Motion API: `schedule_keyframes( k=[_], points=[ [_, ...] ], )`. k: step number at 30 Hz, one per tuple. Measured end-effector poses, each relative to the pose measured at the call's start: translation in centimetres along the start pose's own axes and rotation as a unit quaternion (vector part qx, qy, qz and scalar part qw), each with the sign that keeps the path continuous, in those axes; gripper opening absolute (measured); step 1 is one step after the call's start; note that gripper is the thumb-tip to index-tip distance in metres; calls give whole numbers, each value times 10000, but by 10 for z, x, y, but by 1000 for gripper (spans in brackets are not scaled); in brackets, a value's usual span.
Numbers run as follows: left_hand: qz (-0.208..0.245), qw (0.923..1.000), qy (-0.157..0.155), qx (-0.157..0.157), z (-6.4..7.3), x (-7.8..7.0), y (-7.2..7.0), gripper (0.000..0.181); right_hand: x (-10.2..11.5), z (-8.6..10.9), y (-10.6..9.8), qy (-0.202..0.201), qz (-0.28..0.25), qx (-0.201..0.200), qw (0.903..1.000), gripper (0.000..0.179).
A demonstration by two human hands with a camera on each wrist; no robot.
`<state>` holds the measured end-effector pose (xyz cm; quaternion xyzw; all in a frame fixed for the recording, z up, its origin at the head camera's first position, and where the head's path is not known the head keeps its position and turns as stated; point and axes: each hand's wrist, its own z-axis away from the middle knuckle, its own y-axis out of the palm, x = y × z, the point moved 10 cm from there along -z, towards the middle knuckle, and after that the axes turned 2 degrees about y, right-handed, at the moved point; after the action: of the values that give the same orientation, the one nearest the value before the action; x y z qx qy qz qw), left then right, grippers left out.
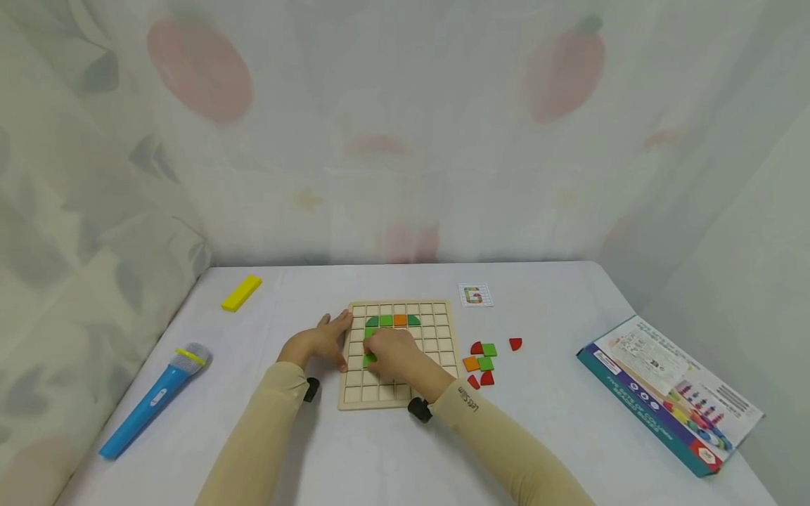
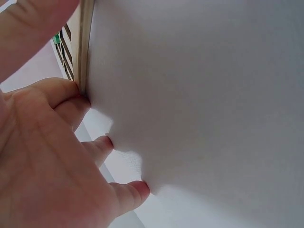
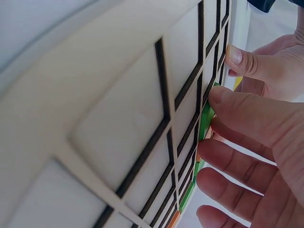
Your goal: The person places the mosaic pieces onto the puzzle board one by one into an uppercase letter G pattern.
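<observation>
The right-hand grip (image 1: 399,355) has thumb and index finger against a light-green square tile (image 1: 369,360) and appears to pinch it by the edges, probably to seat it flush in its cell. The tile is in the left part of a pale wooden board (image 1: 432,342) with a square grid. The left-hand grip (image 1: 319,343) grasps nothing; its fingers are spread, with contact along the board's left edge. This placement likely prevents sliding.

Toward the board's far edge, a row holds two dark-green quarter-round tiles (image 1: 414,320), with a light-green square and an orange square tile (image 1: 401,320) between them. The cells give each tile a fixed position.

Loose red, green and orange tiles (image 1: 485,363) lie beside the board's right edge, presumably for easy right-hand access. A white printed card (image 1: 474,295) lies near the table's far edge, its coloured figure face up and unobstructed.

A blue toy microphone (image 1: 158,393) and a yellow rectangular block (image 1: 241,293) lie toward the table's left edge; a printed cardboard box (image 1: 671,390) lies along the right edge. All three are clear of both hands.
</observation>
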<state>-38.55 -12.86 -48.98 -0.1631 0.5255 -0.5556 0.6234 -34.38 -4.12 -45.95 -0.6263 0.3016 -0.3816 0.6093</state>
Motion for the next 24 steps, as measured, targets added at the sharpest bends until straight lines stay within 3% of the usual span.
schedule_keyframes(
  k=[15,24],
  points=[
    [59,9999,-82,-25,-1,2,2,112,-8,9,-7,94,-113,-37,9999,16],
    [-80,9999,-42,-50,0,0,-1,113,-52,30,-21,447,-358,-110,9983,26]
  ],
)
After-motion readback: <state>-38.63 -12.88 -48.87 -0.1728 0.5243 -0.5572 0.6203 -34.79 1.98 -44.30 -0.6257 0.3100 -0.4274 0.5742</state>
